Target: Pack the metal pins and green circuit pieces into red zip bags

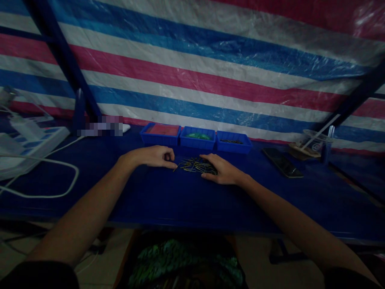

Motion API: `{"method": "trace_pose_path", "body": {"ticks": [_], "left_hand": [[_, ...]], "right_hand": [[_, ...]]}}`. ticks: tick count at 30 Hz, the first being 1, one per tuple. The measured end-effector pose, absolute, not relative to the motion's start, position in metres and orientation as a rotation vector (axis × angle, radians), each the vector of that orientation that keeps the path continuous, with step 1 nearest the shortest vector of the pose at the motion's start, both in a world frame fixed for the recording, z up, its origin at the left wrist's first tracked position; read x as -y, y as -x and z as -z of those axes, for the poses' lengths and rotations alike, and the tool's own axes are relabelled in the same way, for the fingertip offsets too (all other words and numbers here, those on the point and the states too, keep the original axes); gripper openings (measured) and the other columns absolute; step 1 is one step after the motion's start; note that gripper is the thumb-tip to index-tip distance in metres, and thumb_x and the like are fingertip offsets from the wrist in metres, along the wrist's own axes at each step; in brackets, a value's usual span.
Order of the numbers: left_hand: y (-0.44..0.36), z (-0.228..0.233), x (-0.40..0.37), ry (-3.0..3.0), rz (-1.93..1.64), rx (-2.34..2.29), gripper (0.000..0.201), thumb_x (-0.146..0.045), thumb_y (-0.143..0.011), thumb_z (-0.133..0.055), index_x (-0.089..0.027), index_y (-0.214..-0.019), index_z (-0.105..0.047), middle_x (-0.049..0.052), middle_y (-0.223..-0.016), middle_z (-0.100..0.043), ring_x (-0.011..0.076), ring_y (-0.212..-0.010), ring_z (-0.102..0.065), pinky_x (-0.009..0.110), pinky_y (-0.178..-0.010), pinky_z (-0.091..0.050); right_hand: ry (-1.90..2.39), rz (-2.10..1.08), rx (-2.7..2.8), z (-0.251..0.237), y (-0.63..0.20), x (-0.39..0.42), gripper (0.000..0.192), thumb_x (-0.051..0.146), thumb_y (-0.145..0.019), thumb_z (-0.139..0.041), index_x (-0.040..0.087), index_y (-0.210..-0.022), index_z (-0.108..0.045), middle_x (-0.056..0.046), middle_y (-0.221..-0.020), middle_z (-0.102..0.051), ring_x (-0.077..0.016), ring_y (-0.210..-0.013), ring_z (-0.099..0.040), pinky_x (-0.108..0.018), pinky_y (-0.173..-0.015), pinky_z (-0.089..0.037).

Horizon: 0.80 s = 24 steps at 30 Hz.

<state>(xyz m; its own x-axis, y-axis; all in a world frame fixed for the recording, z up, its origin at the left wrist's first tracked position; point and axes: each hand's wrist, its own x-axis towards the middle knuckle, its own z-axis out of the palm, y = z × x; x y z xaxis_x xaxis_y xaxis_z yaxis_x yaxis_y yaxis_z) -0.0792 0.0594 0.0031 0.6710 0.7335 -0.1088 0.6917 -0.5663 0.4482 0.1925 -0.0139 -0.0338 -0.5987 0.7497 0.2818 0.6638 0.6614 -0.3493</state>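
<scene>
Your right hand (221,170) lies open, fingers on the pile of pins (195,165); your left hand (156,156) is curled closed just left of it on the desk (168,196).

Pile of thin metal pins (197,165) on blue table (156,196), taken as landmark. Left hand (153,156) just left of pile, fingers curled, fingertips pinched at pile's left edge; whether pin is held, cannot tell. Right hand (221,169) flat on pile's right part, fingers spread over pins. Behind pile: three blue trays in row, left tray (161,134) with red contents, middle tray (197,137) with green, right tray (234,142) with dark pins. Phone (282,162) well right of pile. White cable (45,176) far left.
</scene>
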Motion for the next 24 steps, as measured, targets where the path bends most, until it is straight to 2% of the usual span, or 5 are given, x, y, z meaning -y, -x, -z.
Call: {"method": "trace_pose_path", "body": {"ticks": [4, 9, 13, 21, 24], "left_hand": [[0.070, -0.001, -0.053, -2.436, -0.078, -1.026, 0.041, -0.048, -0.060, -0.067, -0.018, -0.086, -0.061, 0.002, -0.076, -0.056, 0.0150, -0.068, -0.052, 0.022, -0.058, -0.039], [0.069, 0.009, -0.060, -2.408, -0.139, -0.953, 0.021, -0.032, -0.063, -0.061, -0.019, -0.080, -0.060, 0.000, -0.069, -0.056, 0.0141, -0.062, -0.051, 0.023, -0.055, -0.038], [0.075, 0.012, -0.067, -2.402, -0.098, -0.950, 0.013, -0.029, -0.068, -0.055, -0.018, -0.074, -0.060, 0.000, -0.063, -0.057, 0.0119, -0.054, -0.048, 0.021, -0.050, -0.034], [0.055, -0.001, -0.047, -2.518, -0.304, -0.883, 0.022, -0.033, -0.079, -0.044, -0.018, -0.081, -0.060, 0.003, -0.073, -0.061, 0.0134, -0.063, -0.052, 0.023, -0.058, -0.037], [0.041, -0.004, -0.034, -2.514, -0.397, -0.802, 0.023, -0.034, -0.081, -0.044, -0.017, -0.083, -0.060, 0.003, -0.075, -0.061, 0.0133, -0.064, -0.053, 0.023, -0.059, -0.037]], "right_hand": [[1.112, -0.259, 2.500, 0.034, -0.192, 0.013, 0.062, 0.048, -0.081, -0.051, 0.013, -0.130, -0.038, -0.015, -0.119, -0.052, -0.0236, -0.109, -0.050, -0.043, -0.093, -0.040], [1.099, -0.241, 2.536, 0.034, -0.193, 0.012, 0.059, 0.047, -0.081, -0.052, 0.011, -0.127, -0.042, -0.015, -0.118, -0.052, -0.0231, -0.109, -0.049, -0.041, -0.093, -0.041], [1.084, -0.231, 2.533, 0.034, -0.192, 0.013, 0.055, 0.047, -0.081, -0.053, 0.015, -0.125, -0.044, -0.013, -0.117, -0.053, -0.0234, -0.108, -0.050, -0.042, -0.089, -0.043], [1.057, -0.128, 2.340, 0.028, -0.189, 0.016, 0.046, 0.041, -0.081, -0.055, 0.015, -0.119, -0.047, -0.011, -0.104, -0.058, -0.0209, -0.097, -0.054, -0.038, -0.085, -0.044], [1.035, 0.016, 2.250, 0.023, -0.184, 0.023, 0.034, 0.035, -0.082, -0.054, 0.017, -0.111, -0.052, -0.009, -0.099, -0.060, -0.0206, -0.094, -0.054, -0.036, -0.082, -0.043]]}}
